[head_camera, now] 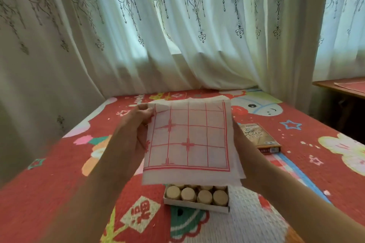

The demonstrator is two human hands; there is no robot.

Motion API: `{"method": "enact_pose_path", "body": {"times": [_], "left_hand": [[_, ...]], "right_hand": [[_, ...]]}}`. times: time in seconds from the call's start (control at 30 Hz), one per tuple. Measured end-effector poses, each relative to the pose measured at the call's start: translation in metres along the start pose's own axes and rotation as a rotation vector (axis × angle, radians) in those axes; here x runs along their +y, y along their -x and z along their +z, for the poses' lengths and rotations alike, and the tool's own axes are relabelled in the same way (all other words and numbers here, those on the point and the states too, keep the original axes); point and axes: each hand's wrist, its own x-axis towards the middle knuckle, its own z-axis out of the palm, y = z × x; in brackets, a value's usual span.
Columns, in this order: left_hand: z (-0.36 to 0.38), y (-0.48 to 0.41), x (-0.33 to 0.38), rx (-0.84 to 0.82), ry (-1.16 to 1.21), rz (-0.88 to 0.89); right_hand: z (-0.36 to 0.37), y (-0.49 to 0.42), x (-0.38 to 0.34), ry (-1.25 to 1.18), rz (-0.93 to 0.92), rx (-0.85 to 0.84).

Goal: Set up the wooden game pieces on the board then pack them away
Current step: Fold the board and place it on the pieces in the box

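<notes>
Head view: both hands — left hand (138, 124), right hand (240, 142), apparently — grip the folded board (187, 140); wooden pieces (197, 195) at 6 o'clock remain boxed — setup barely begun.

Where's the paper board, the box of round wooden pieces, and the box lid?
paper board (187, 136), head view, middle of the red grid.
box of round wooden pieces (195, 204), head view, white front wall.
box lid (256, 134), head view, printed top face.

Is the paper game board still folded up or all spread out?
Folded. The paper board shows only a small patch of red grid, with extra layers peeking out at its edges, held up between the left hand and right hand.
</notes>
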Motion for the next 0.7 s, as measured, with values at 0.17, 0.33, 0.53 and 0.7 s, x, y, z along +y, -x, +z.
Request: {"method": "enact_pose_path", "body": {"times": [0.17, 0.33, 0.53, 0.7], "left_hand": [[-0.012, 0.01, -0.028, -0.056, -0.08, -0.112], [-0.007, 0.016, -0.036, -0.093, -0.157, -0.17], [-0.007, 0.017, -0.038, -0.08, -0.143, -0.218], [-0.006, 0.018, -0.036, -0.052, -0.171, -0.126]], "right_hand": [[-0.008, 0.001, -0.003, -0.191, -0.001, -0.034], [-0.018, -0.006, 0.004, 0.058, -0.083, 0.105], [-0.021, -0.01, 0.007, 0.176, -0.134, 0.159], [-0.018, -0.008, 0.003, 0.227, -0.209, 0.226]]}}
